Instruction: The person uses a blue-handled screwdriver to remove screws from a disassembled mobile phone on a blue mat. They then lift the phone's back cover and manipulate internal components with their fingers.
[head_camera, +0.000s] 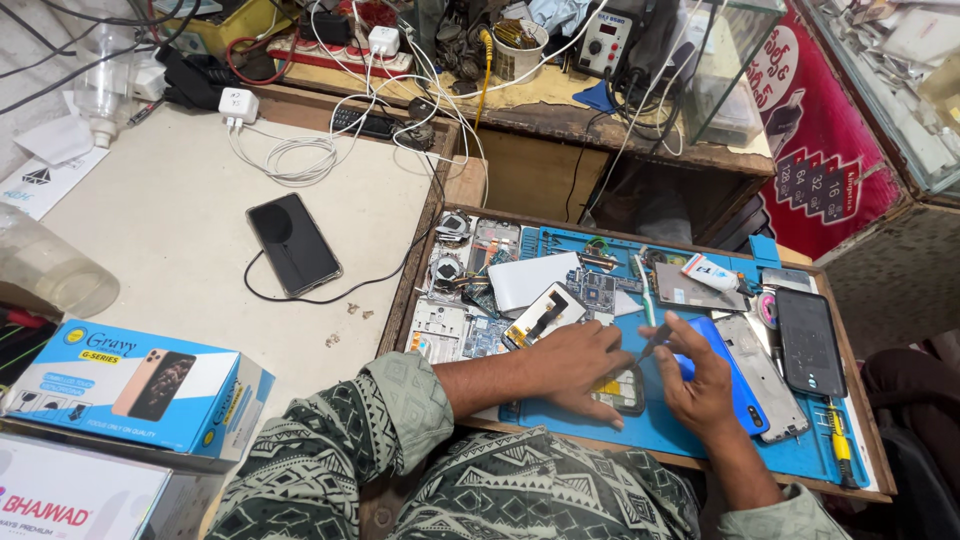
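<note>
My left hand (575, 362) presses down on a small opened phone body (622, 390) that lies on a blue work mat (800, 455). My right hand (700, 385) is closed on a thin dark tool (655, 343) whose tip points at that phone. A blue phone back cover (738, 385) lies under and beside my right hand. Both forearms wear patterned green sleeves.
The wooden tray holds circuit boards (592, 290), a white card (530, 278), phone frames (765, 375), a dark phone (810, 342), a white tube (712, 274) and a yellow screwdriver (840, 445). A black phone (294, 243) on a cable lies on the left table, near a blue box (130, 385).
</note>
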